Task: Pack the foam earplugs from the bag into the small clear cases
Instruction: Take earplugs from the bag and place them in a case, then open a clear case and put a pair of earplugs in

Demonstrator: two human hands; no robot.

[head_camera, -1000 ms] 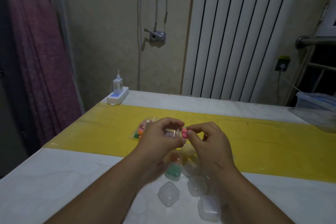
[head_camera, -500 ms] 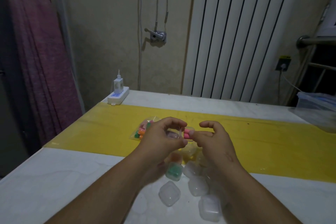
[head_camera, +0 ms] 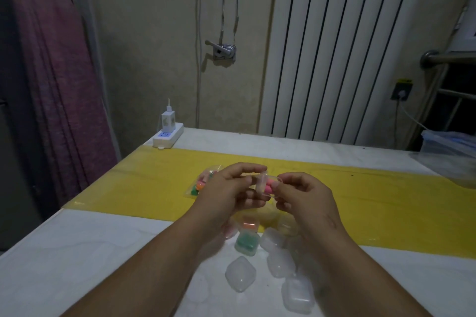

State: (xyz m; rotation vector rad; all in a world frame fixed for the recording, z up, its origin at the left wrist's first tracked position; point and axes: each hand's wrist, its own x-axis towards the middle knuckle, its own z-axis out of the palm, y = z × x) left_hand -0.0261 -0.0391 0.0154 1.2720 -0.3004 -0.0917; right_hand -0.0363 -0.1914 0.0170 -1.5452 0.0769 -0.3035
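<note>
My left hand (head_camera: 229, 188) and my right hand (head_camera: 301, 195) are raised together above the yellow strip, both pinching one small clear case (head_camera: 262, 184) that stands open between them. Pink foam earplugs (head_camera: 269, 185) sit inside it, at my right fingertips. The clear bag of coloured earplugs (head_camera: 202, 184) lies on the yellow strip just behind my left hand, partly hidden. Below my hands lie several small clear cases: one with green earplugs (head_camera: 246, 242), one with orange (head_camera: 248, 225), and empty ones (head_camera: 240, 274).
A white power strip with a charger (head_camera: 168, 131) stands at the table's far left corner. A clear plastic container (head_camera: 448, 147) is at the far right edge. A radiator (head_camera: 334, 46) and the wall are behind the white table (head_camera: 90, 252).
The case's lid has swung open between my hands, and the pink earplugs now sit inside it. Both hands stayed in nearly the same place.
</note>
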